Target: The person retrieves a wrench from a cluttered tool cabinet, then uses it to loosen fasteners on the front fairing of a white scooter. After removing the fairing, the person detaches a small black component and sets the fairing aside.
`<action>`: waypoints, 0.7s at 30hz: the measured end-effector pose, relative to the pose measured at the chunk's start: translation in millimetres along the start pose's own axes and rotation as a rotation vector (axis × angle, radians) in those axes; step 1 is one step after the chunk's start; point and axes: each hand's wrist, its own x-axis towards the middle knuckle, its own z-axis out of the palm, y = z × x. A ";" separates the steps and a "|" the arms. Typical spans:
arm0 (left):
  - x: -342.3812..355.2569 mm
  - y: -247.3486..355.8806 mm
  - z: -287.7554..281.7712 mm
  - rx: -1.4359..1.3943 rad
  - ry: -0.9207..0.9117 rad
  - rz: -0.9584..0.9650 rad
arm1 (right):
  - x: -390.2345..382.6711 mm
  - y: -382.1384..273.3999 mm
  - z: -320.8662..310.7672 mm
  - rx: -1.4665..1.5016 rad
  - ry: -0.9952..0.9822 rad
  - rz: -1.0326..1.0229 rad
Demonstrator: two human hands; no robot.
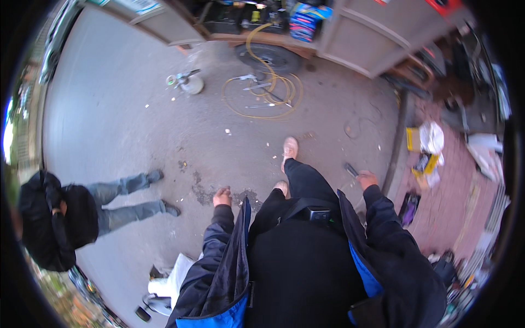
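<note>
My right hand (366, 180) grips a dark, slim tool (351, 169), too small to identify, held out to the right of my leg. My left hand (222, 197) hangs by my left thigh, fingers curled, with nothing visible in it. Both my feet (290, 148) are in pale pink shoes on the grey pavement (136, 136), the right one forward. Farther ahead, a coiled yellow hose (299, 98) lies with metal tools (257, 87) near a black wheel (263, 57). A spray gun with a pale cup (191, 85) lies left of the hose.
An open brown cabinet on wheels (361, 38) stands ahead, holding tools and a blue package (302, 24). A person in dark clothes (76, 213) stands at left. At right, boxes (413, 139) and bags (432, 134) lie on red paving (448, 213) beside a kerb. White items (175, 273) lie behind at lower left.
</note>
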 end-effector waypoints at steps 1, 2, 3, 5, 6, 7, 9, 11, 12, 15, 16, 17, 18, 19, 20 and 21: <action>3.6 5.2 -0.8 0.041 0.012 -0.029 | -32.6 20.8 8.9 -0.014 0.034 0.066; 4.6 8.4 -1.8 -0.025 -0.045 -0.013 | -61.5 38.3 23.8 -0.030 0.075 0.139; 4.8 10.5 -1.2 -0.137 -0.125 0.011 | -88.5 57.4 34.3 -0.055 0.109 0.252; -2.9 6.1 1.7 -0.090 -0.201 0.013 | -146.6 98.0 50.6 -0.244 0.046 0.166; -11.4 1.0 -3.1 -0.104 -0.215 0.009 | -173.0 117.0 60.4 -0.186 0.034 0.200; -21.8 -8.7 -2.4 0.245 -0.104 0.106 | -197.9 135.8 65.7 -0.107 0.029 0.222; -44.2 -28.3 0.8 0.281 -0.195 0.121 | -230.5 169.8 80.9 0.058 0.211 0.232; -66.5 -48.1 9.5 0.269 -0.232 0.139 | -249.0 193.8 82.9 0.144 0.251 0.422; -75.5 -55.7 11.3 0.334 -0.239 0.116 | -255.4 200.3 81.4 0.125 0.266 0.451; -89.8 -83.0 12.2 0.489 -0.174 0.113 | -263.3 206.1 70.9 0.476 0.228 0.574; -88.9 -93.9 10.9 0.547 -0.158 0.124 | -264.2 204.7 67.1 0.503 0.218 0.487; -84.9 -104.5 7.2 0.563 -0.129 0.099 | -266.3 203.2 63.4 0.528 0.238 0.466; -78.0 -113.9 2.6 0.579 -0.117 0.098 | -272.4 202.6 59.0 0.601 0.250 0.471; -71.0 -124.5 6.1 0.604 -0.143 0.065 | -271.4 201.4 57.1 0.432 0.193 0.373; -63.4 -126.3 -0.3 0.529 -0.238 0.143 | -277.1 204.7 49.9 0.286 0.136 0.379; -58.8 -126.9 2.4 0.440 -0.341 0.179 | -284.6 207.8 48.5 0.054 0.204 0.278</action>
